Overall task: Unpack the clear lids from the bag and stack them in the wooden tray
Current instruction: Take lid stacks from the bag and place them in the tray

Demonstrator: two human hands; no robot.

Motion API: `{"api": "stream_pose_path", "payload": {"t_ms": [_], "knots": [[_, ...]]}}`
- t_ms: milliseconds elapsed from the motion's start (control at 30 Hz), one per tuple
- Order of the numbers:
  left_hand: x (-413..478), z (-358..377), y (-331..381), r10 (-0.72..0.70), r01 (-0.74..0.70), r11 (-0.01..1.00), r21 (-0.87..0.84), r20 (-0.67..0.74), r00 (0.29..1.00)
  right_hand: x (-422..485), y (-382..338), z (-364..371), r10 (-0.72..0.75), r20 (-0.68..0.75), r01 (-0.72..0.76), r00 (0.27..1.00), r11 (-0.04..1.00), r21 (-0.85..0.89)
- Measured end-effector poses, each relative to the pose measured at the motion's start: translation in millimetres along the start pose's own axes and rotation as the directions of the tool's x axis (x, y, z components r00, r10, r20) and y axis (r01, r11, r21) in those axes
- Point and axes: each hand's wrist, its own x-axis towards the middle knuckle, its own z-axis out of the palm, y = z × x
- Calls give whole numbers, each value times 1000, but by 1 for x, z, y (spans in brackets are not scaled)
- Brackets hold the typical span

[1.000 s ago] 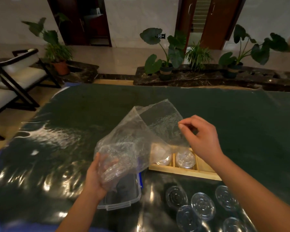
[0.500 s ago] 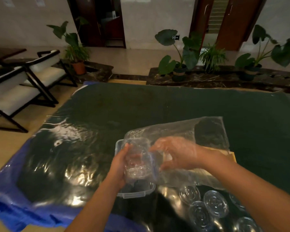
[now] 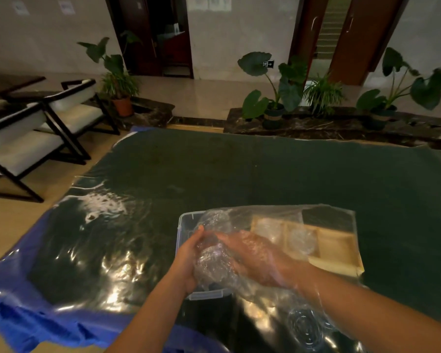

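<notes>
A clear plastic bag (image 3: 323, 217) lies spread over my hands and the wooden tray (image 3: 336, 253). My left hand (image 3: 189, 261) grips the bag's closed end from outside, around a bunch of clear lids (image 3: 211, 261). My right hand (image 3: 255, 258) is inside the bag up to the forearm, its fingers on that same bunch. Through the film I see the tray's compartments, two of them holding stacked lids (image 3: 301, 242). A loose lid (image 3: 304, 327) lies on the table near my right forearm.
A clear plastic box (image 3: 182, 225) sits under my hands on the dark green, film-covered table (image 3: 239, 169). A blue cloth (image 3: 36, 309) hangs over the near left edge. Chairs (image 3: 36, 133) stand to the left, potted plants (image 3: 273, 98) beyond the table.
My right hand let go of the bag's mouth and went inside the bag toward the lids. The bag dropped down flat over the tray. My left hand kept its hold.
</notes>
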Motion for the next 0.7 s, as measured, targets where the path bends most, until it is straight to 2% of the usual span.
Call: {"api": "stream_pose_path", "payload": {"t_ms": [33,100,167,233,267,300,433,533,700], "knots": [[-1,1,-2,-12,12,1000,4,-8,1000,1,-3,1,-53,7,53,999,978,-199],[-3,5,-3,-26,26,1000,8,-11,1000,1,-3,2,-91,-34,78,995,955,-286],[-3,5,-3,-27,27,1000,3,-5,1000,2,-2,7,-79,-71,67,994,986,-152],[-2,2,-1,-12,12,1000,-5,3,1000,1,-1,10,80,-193,-56,978,991,124],[-2,0,0,-5,5,1000,-14,10,1000,1,3,12,173,-205,-125,963,966,224],[-2,-2,1,1,0,1000,-28,11,1000,-1,5,9,217,-221,-172,951,963,207],[1,-13,2,61,-65,996,-61,-63,996,-12,16,-9,203,-268,-218,942,976,-25],[5,-20,1,121,-126,991,-34,-122,985,-24,28,-26,302,-351,-245,886,949,198],[13,-26,-6,232,-227,973,48,-189,954,-46,40,-53,421,-441,-196,793,861,469]]}}
